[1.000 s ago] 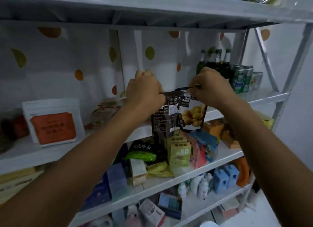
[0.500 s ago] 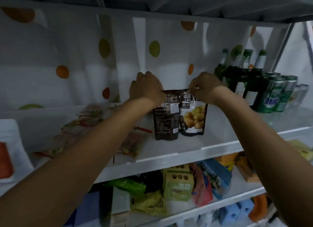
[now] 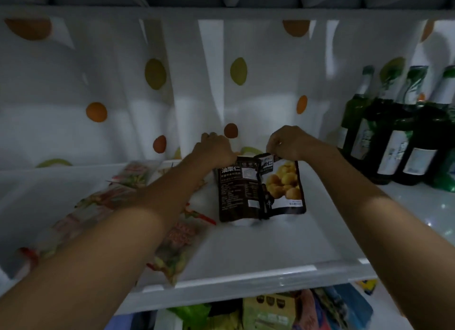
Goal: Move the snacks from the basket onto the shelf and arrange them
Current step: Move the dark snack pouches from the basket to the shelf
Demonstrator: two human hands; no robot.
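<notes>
Two dark brown chestnut snack pouches stand side by side on the white shelf (image 3: 283, 251). The left pouch (image 3: 237, 191) shows its printed back, the right pouch (image 3: 283, 186) shows yellow chestnuts. My left hand (image 3: 215, 148) grips the top edge of the left pouch. My right hand (image 3: 286, 142) pinches the top of the right pouch. Both pouches rest with their bottoms on the shelf, leaning slightly back toward the curtain. The basket is out of view.
Several clear packets of colourful snacks (image 3: 177, 246) lie flat to the left, partly under my left forearm. Green glass bottles (image 3: 384, 137) stand at the right. A dotted white curtain (image 3: 152, 83) hangs behind. Boxes and bags (image 3: 268, 310) fill the lower shelf.
Both hands carried the two pouches up from in front of the lower shelf and further back onto the upper shelf. The pouches now stand on it; the view has come closer.
</notes>
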